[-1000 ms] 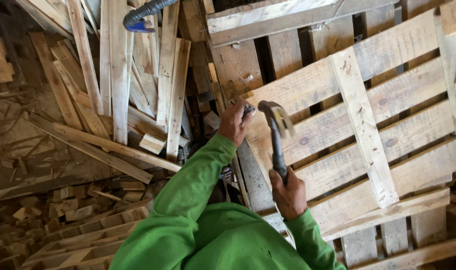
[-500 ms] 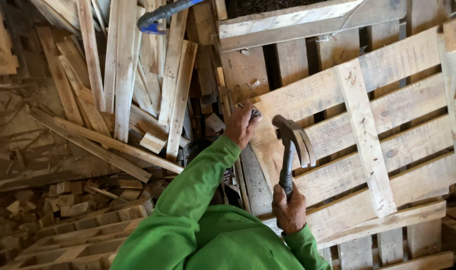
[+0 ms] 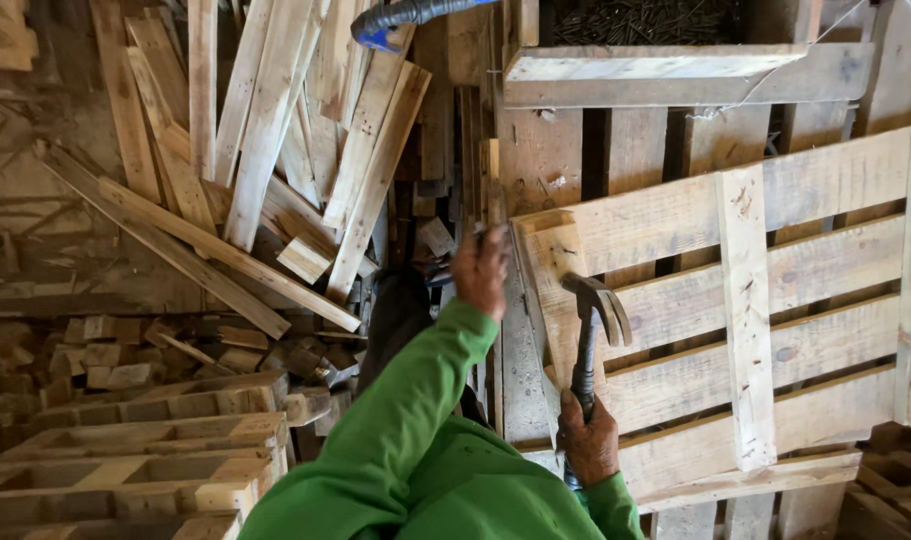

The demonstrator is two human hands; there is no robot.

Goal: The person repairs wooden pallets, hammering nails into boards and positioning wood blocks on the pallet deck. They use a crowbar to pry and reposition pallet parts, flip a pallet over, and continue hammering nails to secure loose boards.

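Lowered onto the pallet [image 3: 776,260], hammer [image 3: 594,330] gripped by right-hand fingers [image 3: 588,445]; left hand [image 3: 481,270] grips its corner.

The left hand [image 3: 481,268] is motion-blurred at the pallet [image 3: 736,300] corner, so what its fingers pinch cannot be told. The right hand [image 3: 589,440] covers the lower hammer [image 3: 591,335] handle. The pallet runs off the right edge. Above the pallet, the hose [image 3: 401,18] is cut by the top edge. The dark pile in the box [image 3: 666,60] above the pallet is too small to make out.
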